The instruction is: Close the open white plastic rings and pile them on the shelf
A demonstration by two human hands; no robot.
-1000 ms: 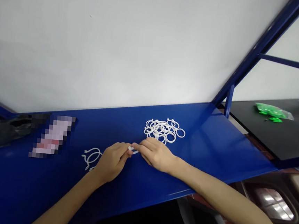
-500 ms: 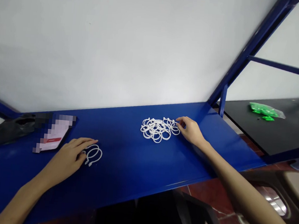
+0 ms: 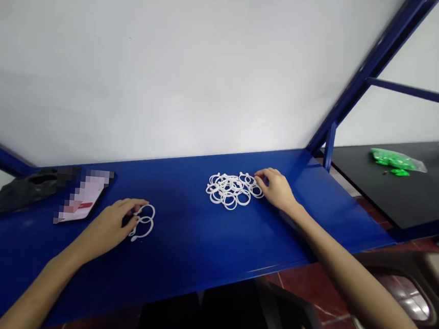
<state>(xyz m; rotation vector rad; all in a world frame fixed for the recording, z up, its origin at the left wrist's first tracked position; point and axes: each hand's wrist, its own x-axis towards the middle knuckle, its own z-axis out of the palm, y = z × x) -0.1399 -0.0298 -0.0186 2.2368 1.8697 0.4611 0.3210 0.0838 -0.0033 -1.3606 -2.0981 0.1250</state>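
On the blue table [image 3: 187, 223] lies a heaped cluster of several white shower curtain rings [image 3: 229, 192], open hoops with small knobs at their ends. At the right edge of this heap, my right hand [image 3: 277, 189] closes thumb and forefinger on the end of one ring, the fingertips hiding its knob. Further left, two more white curtain rings [image 3: 151, 228] overlap. My left hand [image 3: 111, 229] is beside them, thumb and forefinger pinched on the end of the upper ring; its other fingers are partly hidden.
Beyond my left hand lie a phone [image 3: 89, 196] with a partly blurred screen and a black plastic bag [image 3: 21, 190]. Blue frame posts [image 3: 360, 77] rise at the right. A black table [image 3: 386, 194] there holds a clear bag of green pieces [image 3: 394, 159].
My left thumb and forefinger have closed on a ring and shifted it slightly up, apart from the other. My right fingers have moved left onto the ring at the heap's edge.
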